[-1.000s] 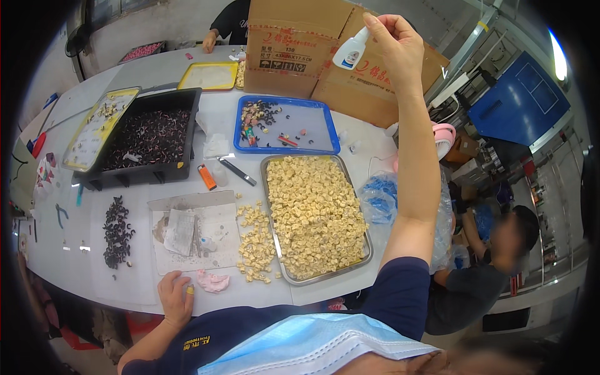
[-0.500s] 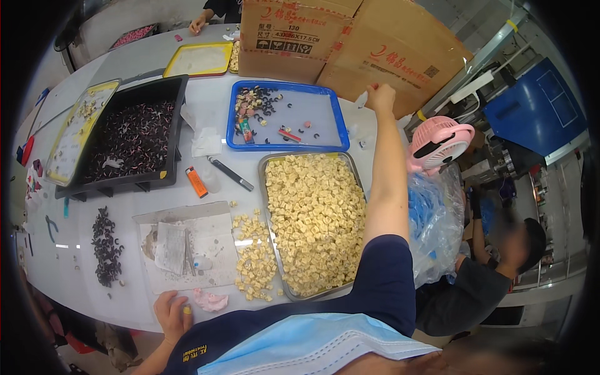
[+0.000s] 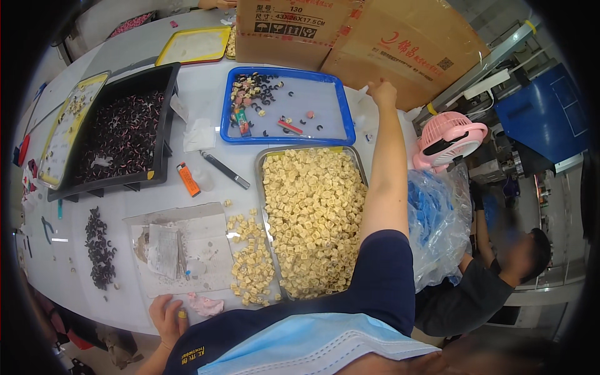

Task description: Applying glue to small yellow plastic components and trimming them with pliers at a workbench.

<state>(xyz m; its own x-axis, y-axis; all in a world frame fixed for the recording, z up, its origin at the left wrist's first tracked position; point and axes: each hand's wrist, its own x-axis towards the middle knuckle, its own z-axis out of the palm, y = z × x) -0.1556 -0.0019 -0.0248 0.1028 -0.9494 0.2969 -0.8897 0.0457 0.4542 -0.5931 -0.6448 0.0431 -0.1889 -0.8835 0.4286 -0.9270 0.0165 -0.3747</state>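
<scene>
My right hand point(image 3: 382, 94) is stretched to the far side of the table, close to a cardboard box point(image 3: 406, 53). Its fingers are closed, with a small whitish object point(image 3: 362, 93) at their tips; its kind is unclear. By the near table edge rests my left hand point(image 3: 166, 317), fingers curled, with a small yellow spot at the thumb tip that I cannot identify. A crumpled pink cloth point(image 3: 205, 305) lies beside it. Under my right arm is a metal tray point(image 3: 261, 181) heaped with small pale-yellow cube-shaped pieces point(image 3: 312, 219). More loose yellow pieces point(image 3: 252, 265) lie left of the tray.
A blue tray point(image 3: 306, 106) holds black curved pieces. At left stand a black crate point(image 3: 164, 119) and a yellow-rimmed tray point(image 3: 59, 144). An orange lighter point(image 3: 187, 179), a stained board point(image 3: 212, 250), a pink fan point(image 3: 445, 140) and plastic bags point(image 3: 437, 219) lie around. Another person point(image 3: 469, 294) sits at right.
The whole view has shifted, so the far trays and boxes sit higher in it. My right hand stays near the box and my left hand by the table edge.
</scene>
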